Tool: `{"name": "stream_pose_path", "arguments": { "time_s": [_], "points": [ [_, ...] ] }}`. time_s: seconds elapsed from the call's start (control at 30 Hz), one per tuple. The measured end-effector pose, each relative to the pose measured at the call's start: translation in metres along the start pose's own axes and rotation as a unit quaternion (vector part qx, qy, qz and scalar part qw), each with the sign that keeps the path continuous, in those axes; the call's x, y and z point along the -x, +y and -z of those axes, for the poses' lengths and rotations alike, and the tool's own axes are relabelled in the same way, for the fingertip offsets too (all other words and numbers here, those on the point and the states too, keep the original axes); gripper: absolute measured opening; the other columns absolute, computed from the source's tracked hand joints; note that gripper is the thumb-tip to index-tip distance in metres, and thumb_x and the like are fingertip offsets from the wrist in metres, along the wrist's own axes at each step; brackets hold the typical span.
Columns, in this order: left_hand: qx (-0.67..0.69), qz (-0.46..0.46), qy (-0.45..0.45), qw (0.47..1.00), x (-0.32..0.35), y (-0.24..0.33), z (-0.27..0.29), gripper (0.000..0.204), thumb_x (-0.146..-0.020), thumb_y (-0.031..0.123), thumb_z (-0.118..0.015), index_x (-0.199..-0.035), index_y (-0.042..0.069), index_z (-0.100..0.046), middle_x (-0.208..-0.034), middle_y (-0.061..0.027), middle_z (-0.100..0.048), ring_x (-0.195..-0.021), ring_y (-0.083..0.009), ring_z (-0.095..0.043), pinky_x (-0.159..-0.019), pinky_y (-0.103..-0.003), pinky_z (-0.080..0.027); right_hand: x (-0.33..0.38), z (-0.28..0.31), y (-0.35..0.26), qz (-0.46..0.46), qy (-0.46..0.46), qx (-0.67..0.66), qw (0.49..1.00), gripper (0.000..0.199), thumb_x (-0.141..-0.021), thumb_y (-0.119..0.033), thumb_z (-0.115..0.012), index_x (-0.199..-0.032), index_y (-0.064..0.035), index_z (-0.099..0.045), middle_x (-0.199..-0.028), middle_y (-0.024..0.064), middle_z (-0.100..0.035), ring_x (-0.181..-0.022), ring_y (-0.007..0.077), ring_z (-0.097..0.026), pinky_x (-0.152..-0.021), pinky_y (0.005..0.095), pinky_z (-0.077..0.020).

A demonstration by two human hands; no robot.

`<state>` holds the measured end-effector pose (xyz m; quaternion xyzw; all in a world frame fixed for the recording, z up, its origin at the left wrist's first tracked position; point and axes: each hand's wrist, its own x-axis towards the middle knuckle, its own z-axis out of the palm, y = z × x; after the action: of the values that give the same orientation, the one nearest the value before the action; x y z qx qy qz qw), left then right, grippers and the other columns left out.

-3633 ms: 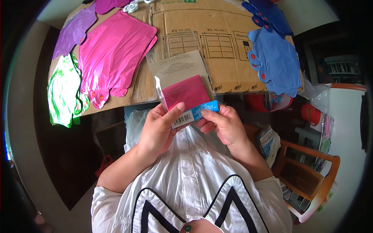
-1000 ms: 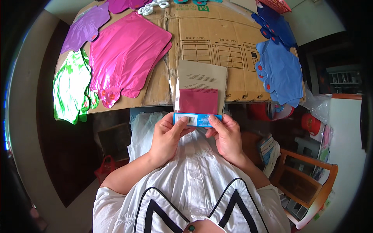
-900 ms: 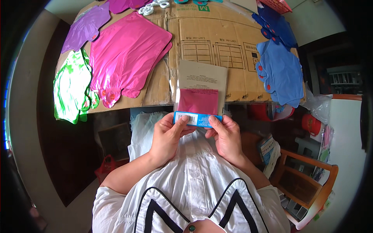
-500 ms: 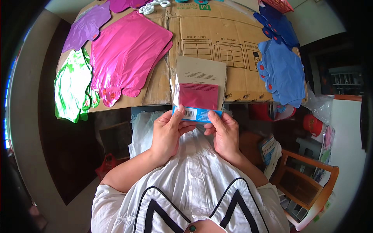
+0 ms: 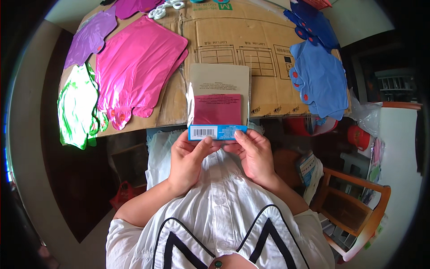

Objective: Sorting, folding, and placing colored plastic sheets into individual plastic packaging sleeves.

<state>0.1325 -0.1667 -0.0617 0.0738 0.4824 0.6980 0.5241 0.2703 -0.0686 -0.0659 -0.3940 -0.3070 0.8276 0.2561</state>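
Observation:
A flat clear package is held out in front of me, with a dark pink sheet inside, a grey-beige panel at its far end and a blue strip with a barcode along the near edge. My left hand grips the left of the blue strip, thumb on its lower edge and fingers beneath. At the strip's right end, my right hand pinches it with the thumb on top. The fingers under the package are partly hidden. The package's far part lies over the near edge of the cardboard sheet.
Shiny flat pieces lie on the cardboard: pink, green and purple at left, light blue and dark blue at right. White rings sit at the far edge. A wooden chair stands lower right.
The package has shifted slightly left and sits flatter and squarer in both hands. My left thumb has slid down, uncovering more of the barcode.

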Motion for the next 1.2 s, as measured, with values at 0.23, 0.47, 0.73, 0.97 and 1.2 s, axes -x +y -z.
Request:
{"name": "stream_pose_path", "arguments": {
  "time_s": [0.23,0.47,0.73,0.97,1.2],
  "points": [
    [0.016,0.024,0.008,1.000,-0.002,0.000,0.002,0.016,-0.095,0.010,-0.061,-0.109,0.001,-0.060,-0.101,-0.0098,-0.070,-0.088,-0.0185,-0.070,-0.085,-0.034,-0.057,-0.003,0.000,-0.001,-0.006,0.019,0.013,1.000,0.022,-0.096,-0.020,-0.061,-0.104,0.0000,-0.064,-0.091,0.0116,-0.071,-0.076,0.0170,-0.069,-0.074,0.0308,-0.0570],
    [-0.073,0.059,0.036,0.995,-0.003,0.011,-0.004,0.014,-0.092,0.012,-0.066,-0.100,0.002,-0.063,-0.090,-0.0081,-0.071,-0.076,-0.0168,-0.069,-0.073,-0.032,-0.057,-0.002,0.002,-0.003,0.024,0.008,0.027,0.999,0.023,-0.098,-0.020,-0.059,-0.105,0.0011,-0.064,-0.093,0.0111,-0.070,-0.076,0.0172,-0.069,-0.073,0.0304,-0.0572],
    [-0.680,-0.479,-0.057,0.552,-0.002,0.062,-0.007,0.025,-0.070,0.013,-0.083,-0.083,0.005,-0.063,-0.076,-0.0085,-0.061,-0.067,-0.0253,-0.060,-0.062,-0.035,-0.049,-0.002,0.006,-0.010,0.059,-0.010,0.062,0.996,0.021,-0.098,-0.016,-0.059,-0.102,0.0045,-0.065,-0.091,0.0077,-0.069,-0.073,0.0127,-0.066,-0.070,0.0262,-0.0559],
    [-0.705,-0.477,-0.244,0.464,-0.044,0.060,-0.034,0.035,-0.073,0.007,-0.070,-0.105,-0.005,-0.061,-0.109,-0.0185,-0.063,-0.104,-0.0341,-0.064,-0.083,-0.041,-0.056,-0.003,0.003,-0.011,0.066,-0.016,0.041,0.997,0.020,-0.098,-0.013,-0.057,-0.100,0.0050,-0.065,-0.092,0.0079,-0.068,-0.072,0.0120,-0.065,-0.069,0.0268,-0.0565],
    [-0.741,-0.512,-0.225,0.373,-0.054,0.049,-0.042,0.030,-0.074,0.011,-0.065,-0.098,-0.007,-0.061,-0.103,-0.0199,-0.064,-0.098,-0.0317,-0.067,-0.077,-0.038,-0.056,-0.009,0.016,-0.008,0.072,-0.041,-0.003,0.997,0.018,-0.098,-0.010,-0.056,-0.100,0.0055,-0.065,-0.086,0.0078,-0.068,-0.072,0.0121,-0.065,-0.069,0.0262,-0.0558]
  ]
}}
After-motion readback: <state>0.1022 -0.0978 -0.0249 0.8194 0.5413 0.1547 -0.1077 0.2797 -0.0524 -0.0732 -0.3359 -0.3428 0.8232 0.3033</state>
